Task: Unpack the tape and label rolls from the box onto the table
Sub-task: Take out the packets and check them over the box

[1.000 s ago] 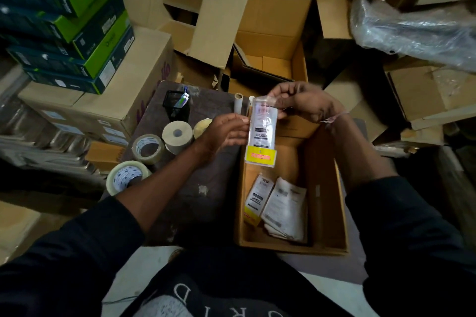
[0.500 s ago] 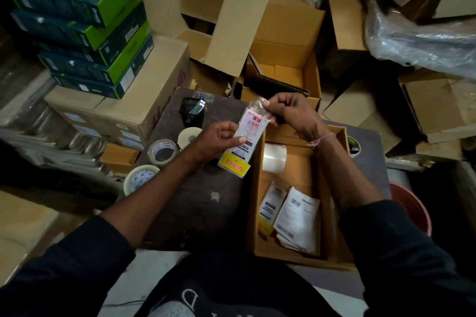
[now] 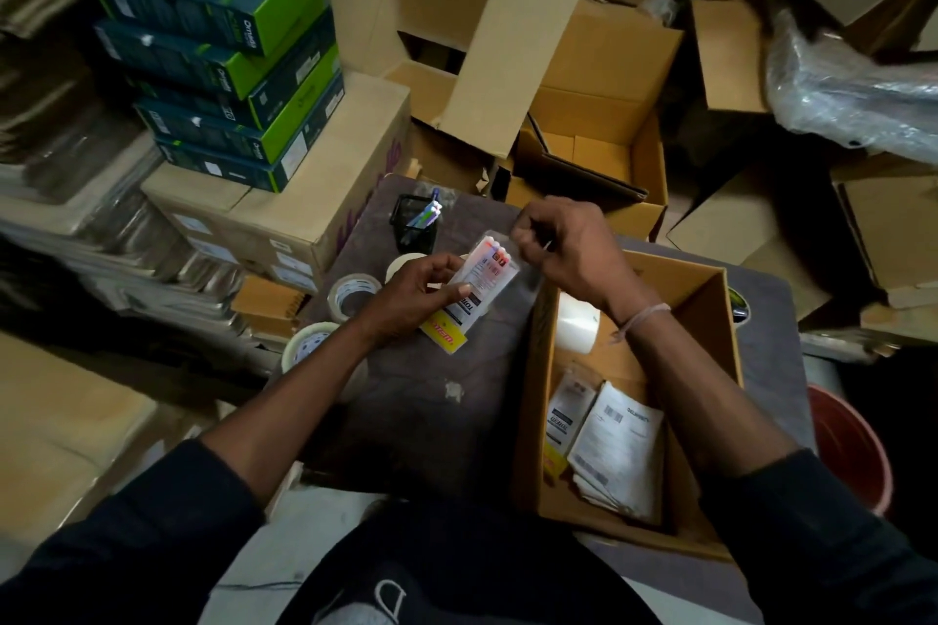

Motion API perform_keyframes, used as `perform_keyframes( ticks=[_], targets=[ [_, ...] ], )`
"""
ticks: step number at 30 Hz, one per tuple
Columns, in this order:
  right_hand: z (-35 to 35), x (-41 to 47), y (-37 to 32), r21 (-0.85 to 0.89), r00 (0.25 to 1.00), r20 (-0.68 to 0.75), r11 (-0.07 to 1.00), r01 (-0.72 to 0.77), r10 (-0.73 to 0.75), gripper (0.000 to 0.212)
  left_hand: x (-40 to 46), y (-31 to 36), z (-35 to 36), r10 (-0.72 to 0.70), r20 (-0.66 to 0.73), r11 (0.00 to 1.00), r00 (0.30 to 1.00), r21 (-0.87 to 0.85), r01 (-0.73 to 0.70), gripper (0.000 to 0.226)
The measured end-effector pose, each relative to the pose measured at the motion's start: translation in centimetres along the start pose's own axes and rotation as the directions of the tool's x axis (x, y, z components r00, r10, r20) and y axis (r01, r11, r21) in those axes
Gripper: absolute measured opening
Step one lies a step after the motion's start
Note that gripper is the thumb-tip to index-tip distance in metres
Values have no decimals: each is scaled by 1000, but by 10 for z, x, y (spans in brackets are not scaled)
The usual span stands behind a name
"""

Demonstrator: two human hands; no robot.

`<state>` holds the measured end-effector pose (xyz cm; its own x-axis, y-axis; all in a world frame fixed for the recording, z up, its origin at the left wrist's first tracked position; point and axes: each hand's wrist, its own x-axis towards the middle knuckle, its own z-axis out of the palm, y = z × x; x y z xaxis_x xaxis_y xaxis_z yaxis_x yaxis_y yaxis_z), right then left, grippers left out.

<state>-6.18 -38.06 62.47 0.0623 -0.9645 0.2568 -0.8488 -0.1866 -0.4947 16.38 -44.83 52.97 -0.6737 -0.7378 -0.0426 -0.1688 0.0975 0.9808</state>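
Note:
A clear plastic packet [image 3: 479, 292] with a yellow header card and white label rolls inside is held over the dark table [image 3: 431, 401]. My left hand [image 3: 416, 292] grips its lower half. My right hand [image 3: 563, 243] pinches its top edge with curled fingers. The open cardboard box [image 3: 710, 360] stands on the table to the right; inside lie a white roll [image 3: 576, 322], another packet [image 3: 566, 413] and folded papers [image 3: 616, 446]. Clear tape rolls [image 3: 350, 294] [image 3: 304, 345] and a white roll [image 3: 403, 261] stand on the table left of my hands.
A black mesh pen holder [image 3: 413, 223] stands at the table's far edge. Stacked green boxes [image 3: 228, 61] on cartons rise to the left. Open cardboard boxes [image 3: 599, 142] crowd the back. A red bucket [image 3: 852, 446] sits at the right, plastic wrap [image 3: 852, 86] above it.
Both hands have carried the packet left, from over the box to over the table, and tilted it. The white roll inside the box has come into sight.

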Motion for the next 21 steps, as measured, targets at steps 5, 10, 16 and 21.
perform_keyframes(
  ticks=[5,10,16,21],
  targets=[
    [3,1,-16,138,989,-70,983,-120,131,13,-4,-5,-10,-3,2,1000,1000,1,3,17],
    [-4,4,-36,449,970,141,860,-243,200,6,-5,-11,-17,5,-5,1000,1000,18,-5,16],
    [16,11,-28,73,987,60,986,-153,149,17,-6,-11,-24,-32,-11,1000,999,0,32,17],
    [16,14,-29,252,971,160,944,-213,177,28,-8,-8,-29,-14,28,999,999,-43,16,16]
  ],
)
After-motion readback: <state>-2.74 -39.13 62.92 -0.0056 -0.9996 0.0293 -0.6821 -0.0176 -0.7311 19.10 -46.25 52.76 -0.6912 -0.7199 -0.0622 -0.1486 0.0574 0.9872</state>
